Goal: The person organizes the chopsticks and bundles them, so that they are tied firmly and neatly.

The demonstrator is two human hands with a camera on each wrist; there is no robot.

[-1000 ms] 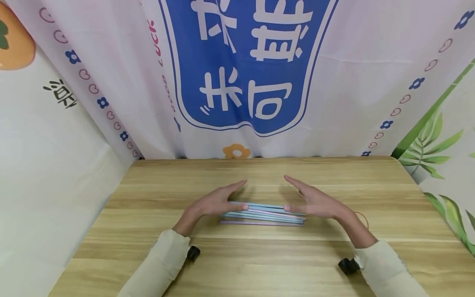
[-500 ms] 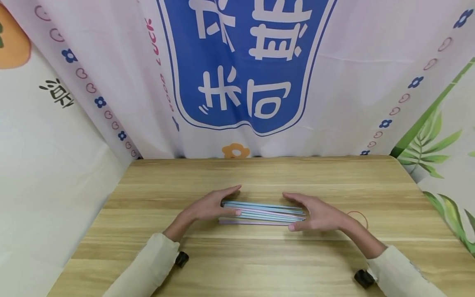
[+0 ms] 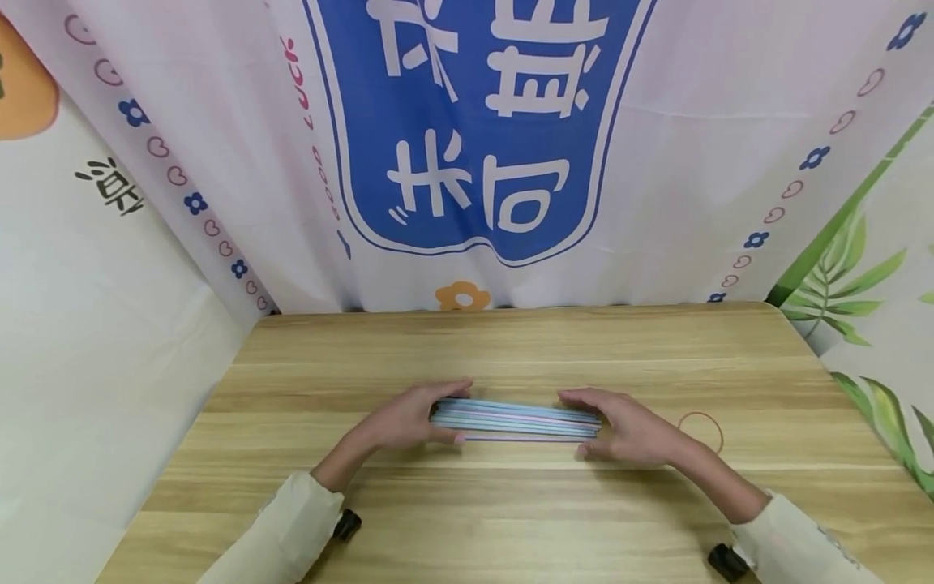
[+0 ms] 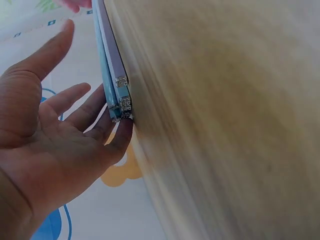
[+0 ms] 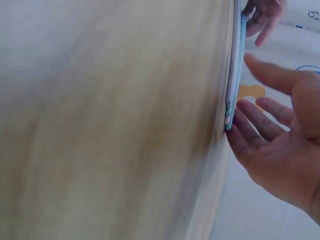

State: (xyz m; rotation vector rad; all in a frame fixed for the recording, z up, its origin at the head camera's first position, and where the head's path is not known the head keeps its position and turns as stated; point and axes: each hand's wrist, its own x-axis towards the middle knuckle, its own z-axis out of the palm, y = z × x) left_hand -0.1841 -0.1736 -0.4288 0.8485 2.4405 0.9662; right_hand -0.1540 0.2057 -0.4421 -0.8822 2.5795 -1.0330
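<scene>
A bundle of long thin pastel sticks (image 3: 518, 418), mostly light blue with some pink and purple, lies crosswise on the wooden table. At its left end, my left hand (image 3: 404, 418) curves loosely, fingers behind and thumb in front. In the left wrist view those fingertips (image 4: 122, 135) are right at the stick ends, which look silvery, and the thumb stands away. My right hand (image 3: 631, 426) cups the right end the same way. The right wrist view shows its fingers (image 5: 260, 120) beside the ends, with the thumb apart. One purple stick (image 3: 518, 440) lies along the front of the bundle.
A thin reddish loop like a rubber band (image 3: 702, 430) lies on the table (image 3: 511, 519) by the right wrist. Behind the table's back edge hangs a printed curtain (image 3: 657, 203). Black wrist devices (image 3: 347, 526) sit below both sleeves.
Both hands have come lower and closer around the stick ends, the right one shifting outward and nearer me. The sticks have drawn into a tighter bundle.
</scene>
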